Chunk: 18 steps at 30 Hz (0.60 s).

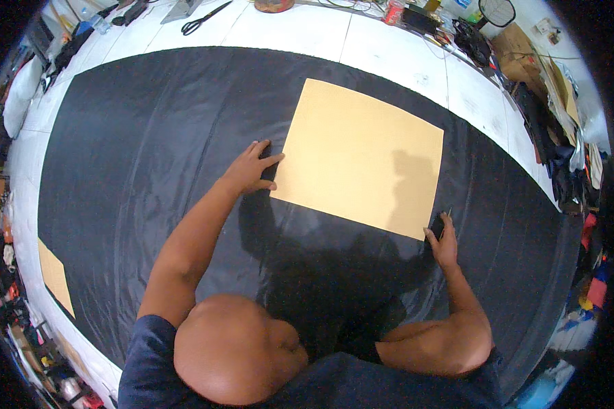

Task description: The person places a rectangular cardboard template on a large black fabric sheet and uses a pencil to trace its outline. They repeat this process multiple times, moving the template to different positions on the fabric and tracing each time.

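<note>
A large tan sheet of card [361, 153] lies flat on black sheet material [150, 150] that covers most of the table. My left hand [252, 168] is open, its fingers spread at the card's left edge near the lower left corner. The thumb and a fingertip touch that edge. At the card's lower right corner, my right hand [444, 244] has its fingers curled, with the thumb near the corner. A slim pen-like tool [449, 213] sticks up from these fingers. Its exact kind is too small to make out. My shadow falls across the card and the black material.
Black-handled scissors [207, 18] lie on the white tabletop [280, 31] beyond the black material. A smaller tan piece [56, 278] sits at the far left edge. Cables, a red can [393, 11] and a cardboard box [516, 54] crowd the back right.
</note>
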Available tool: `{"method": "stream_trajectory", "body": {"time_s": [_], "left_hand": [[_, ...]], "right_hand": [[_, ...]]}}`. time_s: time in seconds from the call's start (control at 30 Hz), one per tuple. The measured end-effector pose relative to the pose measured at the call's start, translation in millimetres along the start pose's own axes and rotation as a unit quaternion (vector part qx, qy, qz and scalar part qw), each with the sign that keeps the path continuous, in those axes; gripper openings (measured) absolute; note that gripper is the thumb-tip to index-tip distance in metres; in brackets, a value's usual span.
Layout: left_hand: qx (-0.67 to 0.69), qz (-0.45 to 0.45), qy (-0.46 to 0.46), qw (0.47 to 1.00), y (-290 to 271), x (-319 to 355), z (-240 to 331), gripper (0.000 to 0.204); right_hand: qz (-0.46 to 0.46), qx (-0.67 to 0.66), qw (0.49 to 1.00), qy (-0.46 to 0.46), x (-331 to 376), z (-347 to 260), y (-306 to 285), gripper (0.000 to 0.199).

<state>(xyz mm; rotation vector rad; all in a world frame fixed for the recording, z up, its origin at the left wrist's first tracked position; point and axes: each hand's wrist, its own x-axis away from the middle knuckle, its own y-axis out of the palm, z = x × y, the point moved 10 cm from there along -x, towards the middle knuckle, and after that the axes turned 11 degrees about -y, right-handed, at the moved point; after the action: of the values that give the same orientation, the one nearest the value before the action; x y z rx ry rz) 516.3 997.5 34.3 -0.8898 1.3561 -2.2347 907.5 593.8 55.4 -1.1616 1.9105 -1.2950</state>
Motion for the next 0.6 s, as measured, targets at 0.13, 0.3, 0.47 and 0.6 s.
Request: {"method": "stream_trajectory", "body": {"time_s": [0.13,0.3,0.47,0.6], "left_hand": [[-0.010,-0.007,-0.024,1.000,-3,0,2,0.088],[0.017,-0.014,0.010,1.000,5,-13,10,0.084],[0.057,-0.002,-0.010,0.998,-4,-9,1,0.087],[0.043,0.009,-0.007,0.999,-8,-5,5,0.085]], "right_hand": [[-0.008,-0.003,1.000,0.027,3,-5,-2,0.076],[0.012,0.001,1.000,-0.016,4,9,-5,0.074],[0.007,-0.010,1.000,0.001,-10,1,-3,0.073],[0.012,-0.018,1.000,0.007,-5,3,-2,0.076]]}}
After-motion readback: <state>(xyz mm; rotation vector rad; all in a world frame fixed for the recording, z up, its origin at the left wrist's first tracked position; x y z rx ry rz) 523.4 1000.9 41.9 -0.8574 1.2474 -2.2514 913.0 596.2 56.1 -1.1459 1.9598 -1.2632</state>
